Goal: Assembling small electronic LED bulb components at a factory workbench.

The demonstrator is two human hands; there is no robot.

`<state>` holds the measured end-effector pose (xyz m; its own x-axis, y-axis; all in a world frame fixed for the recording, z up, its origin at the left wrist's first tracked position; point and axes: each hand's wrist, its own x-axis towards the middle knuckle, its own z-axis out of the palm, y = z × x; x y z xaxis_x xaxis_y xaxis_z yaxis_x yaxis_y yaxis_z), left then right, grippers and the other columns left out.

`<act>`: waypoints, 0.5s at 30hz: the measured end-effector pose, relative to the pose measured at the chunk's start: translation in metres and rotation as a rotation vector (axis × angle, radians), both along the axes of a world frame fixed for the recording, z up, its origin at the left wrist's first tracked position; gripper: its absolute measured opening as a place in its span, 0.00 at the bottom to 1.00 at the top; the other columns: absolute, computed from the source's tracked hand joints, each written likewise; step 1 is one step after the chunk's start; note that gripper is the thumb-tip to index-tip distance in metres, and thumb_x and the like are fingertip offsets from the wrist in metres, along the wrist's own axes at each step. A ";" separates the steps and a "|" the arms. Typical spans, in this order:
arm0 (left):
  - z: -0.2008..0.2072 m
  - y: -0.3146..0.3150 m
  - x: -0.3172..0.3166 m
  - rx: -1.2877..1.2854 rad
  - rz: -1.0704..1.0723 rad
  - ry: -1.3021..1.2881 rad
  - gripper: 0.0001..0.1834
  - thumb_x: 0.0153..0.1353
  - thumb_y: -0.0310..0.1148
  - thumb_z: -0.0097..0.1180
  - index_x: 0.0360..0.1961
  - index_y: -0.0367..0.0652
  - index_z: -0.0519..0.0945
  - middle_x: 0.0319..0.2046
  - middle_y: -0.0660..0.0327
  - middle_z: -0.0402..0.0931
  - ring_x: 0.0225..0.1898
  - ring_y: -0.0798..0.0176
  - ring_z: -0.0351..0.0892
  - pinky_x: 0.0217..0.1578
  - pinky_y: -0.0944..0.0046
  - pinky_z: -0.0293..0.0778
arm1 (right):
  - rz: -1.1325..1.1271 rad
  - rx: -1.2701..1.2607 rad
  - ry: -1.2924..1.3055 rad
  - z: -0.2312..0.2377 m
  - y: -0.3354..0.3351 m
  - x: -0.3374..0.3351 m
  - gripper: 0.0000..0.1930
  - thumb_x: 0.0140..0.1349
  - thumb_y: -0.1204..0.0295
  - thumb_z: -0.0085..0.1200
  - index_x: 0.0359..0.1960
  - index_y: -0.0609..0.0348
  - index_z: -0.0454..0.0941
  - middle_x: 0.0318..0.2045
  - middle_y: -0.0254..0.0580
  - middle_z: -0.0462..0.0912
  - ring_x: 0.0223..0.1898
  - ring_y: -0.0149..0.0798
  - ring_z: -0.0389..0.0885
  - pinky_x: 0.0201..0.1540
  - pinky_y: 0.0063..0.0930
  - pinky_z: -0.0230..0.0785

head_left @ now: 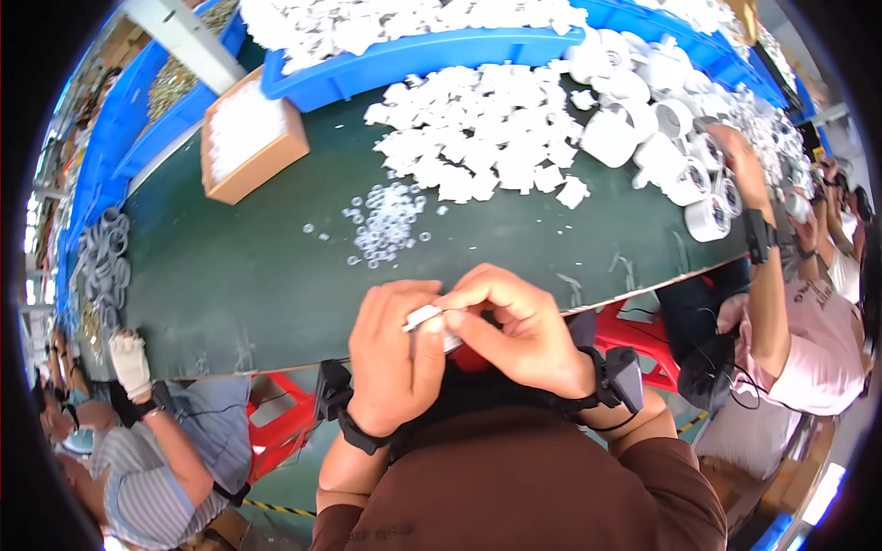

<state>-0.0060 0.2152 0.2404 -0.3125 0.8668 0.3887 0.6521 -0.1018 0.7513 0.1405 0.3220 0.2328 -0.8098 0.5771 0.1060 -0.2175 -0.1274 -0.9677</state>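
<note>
Close to the table's near edge, my left hand is closed around a small white plastic part, which shows between thumb and fingers. My right hand meets it there, thumb and forefinger pinched at the part's right end. Whether the right fingertips also hold some smaller piece is hidden. Just beyond my hands lies a loose scatter of small translucent rings. Farther off, a broad heap of white plastic pieces spreads over the green tabletop.
An open cardboard box of white pieces stands at the far left, beside a long blue bin. White cylindrical housings pile up at right, where a co-worker's hand reaches in. Grey rings and another person's gloved hand are at left.
</note>
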 end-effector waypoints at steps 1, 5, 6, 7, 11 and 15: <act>-0.001 0.001 0.002 0.027 0.038 -0.016 0.08 0.65 0.28 0.55 0.42 0.35 0.78 0.42 0.48 0.82 0.41 0.45 0.80 0.44 0.52 0.75 | 0.005 0.115 -0.033 0.007 0.004 0.004 0.11 0.68 0.87 0.54 0.48 0.63 0.81 0.45 0.40 0.79 0.43 0.31 0.79 0.47 0.24 0.71; -0.005 0.000 0.004 0.037 0.124 -0.169 0.06 0.65 0.27 0.55 0.40 0.36 0.80 0.41 0.51 0.85 0.38 0.49 0.81 0.43 0.56 0.76 | -0.310 0.794 -0.269 0.021 0.048 0.030 0.13 0.64 0.86 0.57 0.48 0.62 0.82 0.44 0.45 0.82 0.44 0.38 0.81 0.46 0.30 0.74; -0.006 0.000 0.005 0.043 0.126 -0.171 0.06 0.65 0.27 0.55 0.40 0.36 0.80 0.41 0.51 0.85 0.38 0.49 0.81 0.43 0.56 0.76 | -0.445 0.966 -0.365 0.015 0.064 0.039 0.14 0.63 0.86 0.57 0.49 0.61 0.81 0.44 0.45 0.83 0.44 0.41 0.81 0.46 0.31 0.74; -0.006 -0.001 0.006 0.046 0.134 -0.203 0.06 0.65 0.26 0.56 0.40 0.36 0.80 0.41 0.51 0.85 0.38 0.50 0.82 0.43 0.57 0.76 | -0.485 1.058 -0.463 0.015 0.078 0.047 0.14 0.62 0.86 0.56 0.49 0.61 0.81 0.43 0.44 0.83 0.43 0.43 0.81 0.46 0.32 0.75; -0.003 0.000 0.006 0.028 0.118 -0.211 0.05 0.65 0.25 0.56 0.40 0.35 0.80 0.41 0.52 0.85 0.39 0.51 0.82 0.43 0.58 0.77 | -0.467 1.280 -0.623 0.015 0.105 0.052 0.15 0.61 0.86 0.55 0.48 0.60 0.80 0.43 0.43 0.83 0.44 0.47 0.82 0.47 0.34 0.76; -0.005 -0.004 0.005 0.031 0.151 -0.285 0.05 0.66 0.25 0.55 0.40 0.35 0.81 0.41 0.51 0.85 0.39 0.50 0.83 0.44 0.57 0.77 | -0.420 1.291 -0.630 0.014 0.103 0.051 0.16 0.61 0.87 0.56 0.49 0.59 0.80 0.44 0.42 0.83 0.45 0.43 0.83 0.48 0.32 0.76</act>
